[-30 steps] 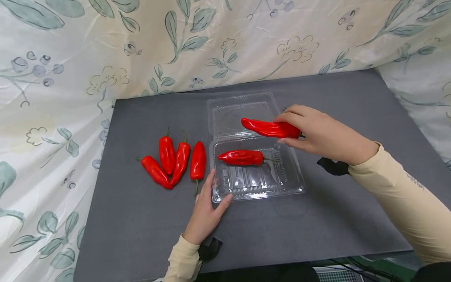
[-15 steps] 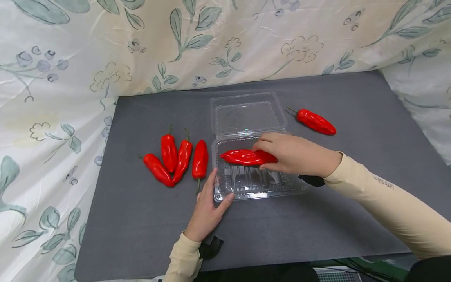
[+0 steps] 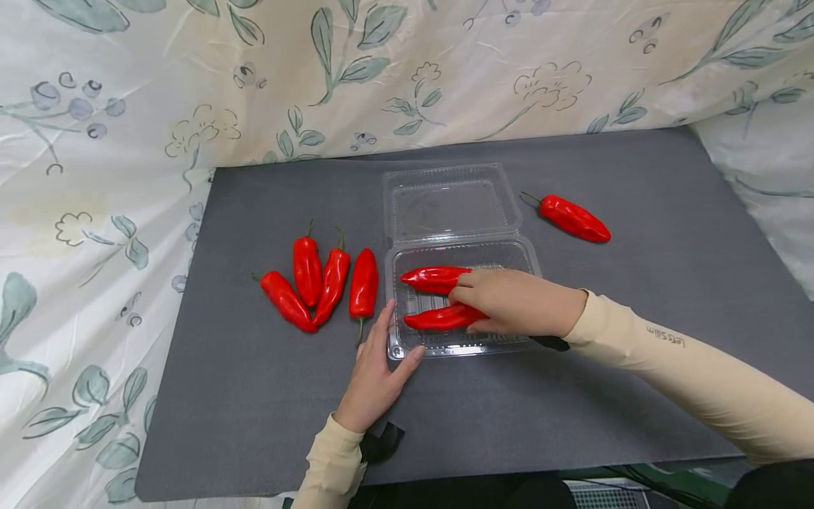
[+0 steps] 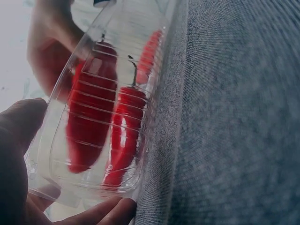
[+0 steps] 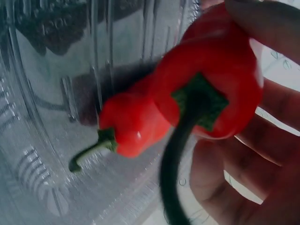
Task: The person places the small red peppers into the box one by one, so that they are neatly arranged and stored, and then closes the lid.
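Observation:
My right hand (image 3: pixel 518 300) holds a red chili pepper (image 3: pixel 441 318) in the near half of a clear plastic clamshell box (image 3: pixel 458 350). In the right wrist view this pepper (image 5: pixel 211 89) shows its green stem end between thumb and fingers. A second chili pepper (image 3: pixel 431 278) lies in the far half of the box, partly hidden by the right hand. My left hand (image 3: pixel 372 385) rests at the near left corner, fingers along the left side and thumb at the front. Through the clear wall, the left wrist view shows both peppers side by side.
The box's lid (image 3: pixel 451 201) lies folded back behind it. Several chili peppers, such as this one (image 3: pixel 364 283), lie left of the box. One more pepper (image 3: pixel 574 218) is at the right, on the grey tabletop (image 3: pixel 636 339). A patterned curtain (image 3: pixel 254 71) hangs behind.
The right hand has brought its pepper down from above the lid into the box and shifted toward the near side. The box's other pepper lies slightly farther back. The left hand has stayed at the corner.

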A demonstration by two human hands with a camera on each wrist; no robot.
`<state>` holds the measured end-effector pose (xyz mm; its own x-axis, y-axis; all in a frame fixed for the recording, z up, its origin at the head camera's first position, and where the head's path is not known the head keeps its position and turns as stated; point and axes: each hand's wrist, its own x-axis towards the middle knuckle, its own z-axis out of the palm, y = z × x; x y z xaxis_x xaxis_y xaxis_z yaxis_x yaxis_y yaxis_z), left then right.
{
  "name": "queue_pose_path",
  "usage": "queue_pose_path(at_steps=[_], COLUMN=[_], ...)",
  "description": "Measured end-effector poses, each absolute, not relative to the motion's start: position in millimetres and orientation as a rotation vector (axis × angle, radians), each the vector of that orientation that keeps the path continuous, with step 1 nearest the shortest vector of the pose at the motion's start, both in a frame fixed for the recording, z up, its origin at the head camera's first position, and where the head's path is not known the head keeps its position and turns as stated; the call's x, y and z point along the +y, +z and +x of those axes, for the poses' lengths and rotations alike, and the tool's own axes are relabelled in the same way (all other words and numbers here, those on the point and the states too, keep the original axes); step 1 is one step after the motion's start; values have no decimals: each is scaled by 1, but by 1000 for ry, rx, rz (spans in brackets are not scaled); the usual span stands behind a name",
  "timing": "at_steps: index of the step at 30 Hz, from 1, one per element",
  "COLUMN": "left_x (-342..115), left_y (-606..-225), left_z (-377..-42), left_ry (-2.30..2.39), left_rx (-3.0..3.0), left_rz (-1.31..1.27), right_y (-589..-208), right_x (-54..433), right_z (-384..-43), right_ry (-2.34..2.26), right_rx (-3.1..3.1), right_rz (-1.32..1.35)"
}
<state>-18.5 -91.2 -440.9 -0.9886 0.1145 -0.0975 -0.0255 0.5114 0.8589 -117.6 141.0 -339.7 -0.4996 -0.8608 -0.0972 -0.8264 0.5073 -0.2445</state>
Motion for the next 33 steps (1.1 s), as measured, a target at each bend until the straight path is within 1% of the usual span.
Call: queue_pose_path(at_steps=[12,20,33], left_x=[-92,-92,-92], left_y=[-441,-441,-438], left_z=[-18,-18,-18], left_ry=[1482,1469,1459], left_rx=[2622,2614,2623], left_rz=[90,80,84], right_y=[-349,-351,-351], right_x=[135,132,137], right_z=[-116,-114,-112], right_ry=[-145,-60,-99], right_rx=[2464,2436,2427], right_rz=[-1349,-1345,-1374])
